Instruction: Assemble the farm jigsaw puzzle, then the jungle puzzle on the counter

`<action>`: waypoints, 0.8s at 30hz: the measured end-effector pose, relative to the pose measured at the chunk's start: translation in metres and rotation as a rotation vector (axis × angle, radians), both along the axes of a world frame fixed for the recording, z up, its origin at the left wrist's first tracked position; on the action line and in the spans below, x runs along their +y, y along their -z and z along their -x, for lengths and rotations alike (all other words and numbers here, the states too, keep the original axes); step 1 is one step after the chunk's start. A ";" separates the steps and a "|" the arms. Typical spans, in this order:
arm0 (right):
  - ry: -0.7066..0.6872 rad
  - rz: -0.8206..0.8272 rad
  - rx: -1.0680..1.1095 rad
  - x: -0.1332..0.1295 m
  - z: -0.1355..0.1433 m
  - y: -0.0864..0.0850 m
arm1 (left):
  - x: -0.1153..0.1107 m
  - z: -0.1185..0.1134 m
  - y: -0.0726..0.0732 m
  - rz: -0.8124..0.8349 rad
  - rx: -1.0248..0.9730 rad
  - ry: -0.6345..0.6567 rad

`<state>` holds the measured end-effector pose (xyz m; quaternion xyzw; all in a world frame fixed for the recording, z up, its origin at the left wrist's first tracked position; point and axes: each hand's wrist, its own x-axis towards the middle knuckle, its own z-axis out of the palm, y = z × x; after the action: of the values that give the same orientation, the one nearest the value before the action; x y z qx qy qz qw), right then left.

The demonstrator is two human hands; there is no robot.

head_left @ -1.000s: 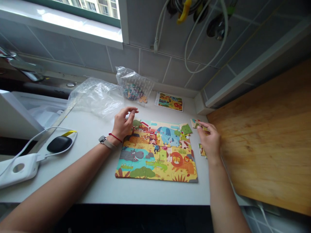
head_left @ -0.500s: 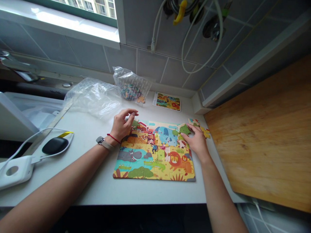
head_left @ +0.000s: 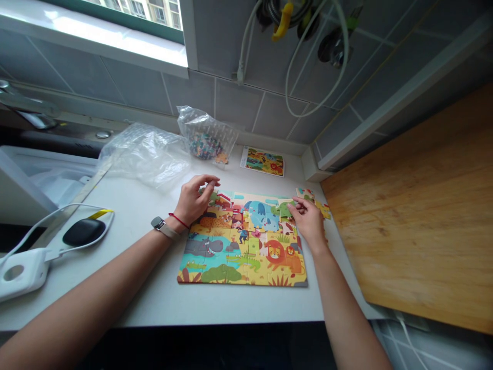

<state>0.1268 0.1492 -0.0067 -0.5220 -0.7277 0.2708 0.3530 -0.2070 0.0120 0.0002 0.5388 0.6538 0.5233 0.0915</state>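
Observation:
A jigsaw puzzle (head_left: 242, 252) with animal pictures lies on the white counter, most of its pieces joined. At its upper right corner my right hand (head_left: 308, 221) grips a puzzle piece (head_left: 285, 208) with green foliage between thumb and fingers. That piece lies over or against the corner; whether it is seated I cannot tell. My left hand (head_left: 197, 198) rests by the upper left corner, fingers curled and thumb close to the index finger, nothing visible between them. Loose puzzle pieces (head_left: 305, 194) lie just beyond my right hand, partly hidden by it.
Behind the puzzle are a picture card (head_left: 263, 161), a clear bag of pieces (head_left: 208, 141) and a crumpled plastic bag (head_left: 144, 154). A black device (head_left: 83, 232) and a white corded block (head_left: 23, 275) sit at left. A wooden board (head_left: 419, 221) stands at right.
My right hand has moved slightly left with the green piece, bringing it down to the puzzle's upper right corner. My left hand has hardly moved.

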 end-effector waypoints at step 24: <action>0.045 0.071 -0.076 0.011 0.003 -0.002 | 0.000 -0.001 0.001 0.005 0.004 0.011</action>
<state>0.1236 0.1606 -0.0044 -0.5601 -0.7186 0.2687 0.3125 -0.2058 0.0119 -0.0007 0.5434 0.6521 0.5201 0.0944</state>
